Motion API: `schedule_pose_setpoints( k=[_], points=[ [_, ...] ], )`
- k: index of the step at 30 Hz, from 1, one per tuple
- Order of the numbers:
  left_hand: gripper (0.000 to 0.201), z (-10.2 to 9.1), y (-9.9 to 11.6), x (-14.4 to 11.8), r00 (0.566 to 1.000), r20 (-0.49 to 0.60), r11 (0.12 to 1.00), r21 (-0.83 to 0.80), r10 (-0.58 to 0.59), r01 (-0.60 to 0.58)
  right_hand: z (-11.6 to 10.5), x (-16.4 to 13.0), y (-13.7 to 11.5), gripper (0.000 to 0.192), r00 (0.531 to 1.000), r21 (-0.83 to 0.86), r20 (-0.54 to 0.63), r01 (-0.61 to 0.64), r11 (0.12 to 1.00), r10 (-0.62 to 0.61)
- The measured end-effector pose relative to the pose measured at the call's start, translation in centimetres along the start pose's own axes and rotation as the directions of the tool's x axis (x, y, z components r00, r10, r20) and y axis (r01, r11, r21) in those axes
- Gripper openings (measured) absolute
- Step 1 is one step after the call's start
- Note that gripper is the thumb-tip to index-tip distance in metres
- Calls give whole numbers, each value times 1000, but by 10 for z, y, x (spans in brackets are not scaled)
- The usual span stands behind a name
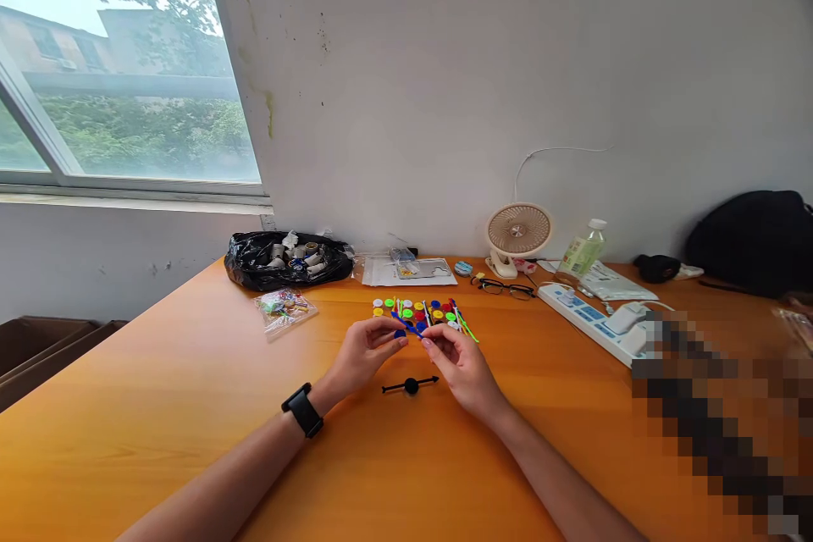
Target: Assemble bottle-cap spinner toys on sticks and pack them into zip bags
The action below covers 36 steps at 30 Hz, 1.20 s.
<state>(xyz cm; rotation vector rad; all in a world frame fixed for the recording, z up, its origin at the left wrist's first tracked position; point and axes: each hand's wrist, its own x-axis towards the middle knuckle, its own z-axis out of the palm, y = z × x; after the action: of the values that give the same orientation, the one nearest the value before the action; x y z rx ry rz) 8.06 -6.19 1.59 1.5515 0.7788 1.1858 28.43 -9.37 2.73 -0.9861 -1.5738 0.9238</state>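
Note:
My left hand (370, 350), with a black watch (303, 411) on its wrist, pinches a blue round piece (400, 334) between thumb and index finger. Close beside it, my right hand (462, 360) is closed on the end of a blue plastic arrow (410, 324), which slants up to the left past the left fingertips. On the table just below both hands lies a black arrow spinner (411, 386) with a round centre. Behind the hands, several coloured discs (438, 316) lie in rows, with thin arrows (468, 326) among them. My fingers partly hide these rows.
A clear bag of small coloured parts (284, 311) and a black plastic bag (285, 262) are on the left. Toward the back right are a clip fan (519, 230), glasses (505, 287), a bottle (583, 250) and a power strip (590, 322).

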Motion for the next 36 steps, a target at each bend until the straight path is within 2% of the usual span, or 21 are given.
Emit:
schedule_pose_setpoints(
  k=[6,12,16,22,29,33,36],
  points=[
    [40,1,3,-4,999,-3,998,-41,-40,40,-1,-5,-8,23,997,-230,48,74,970,-65],
    [42,3,10,-10,999,37,1000,4,-7,7,-3,-7,-13,21,988,-324,63,157,933,-144],
    [32,4,9,-11,998,18,991,118,66,-68,-4,-8,-13,19,977,-373,98,215,903,-192],
    [24,1,4,-12,982,53,935,300,182,-190,-5,-10,-14,18,958,-380,110,285,880,-264],
    [17,2,18,-13,947,124,847,424,296,-321,-5,-9,-14,18,957,-373,109,289,882,-268],
    [24,5,23,-15,959,103,888,362,263,-282,-6,-9,-14,18,959,-383,105,284,879,-263],
    [32,3,26,-14,986,104,974,175,130,-147,-8,-8,-13,18,958,-384,101,285,878,-267]
  ],
)
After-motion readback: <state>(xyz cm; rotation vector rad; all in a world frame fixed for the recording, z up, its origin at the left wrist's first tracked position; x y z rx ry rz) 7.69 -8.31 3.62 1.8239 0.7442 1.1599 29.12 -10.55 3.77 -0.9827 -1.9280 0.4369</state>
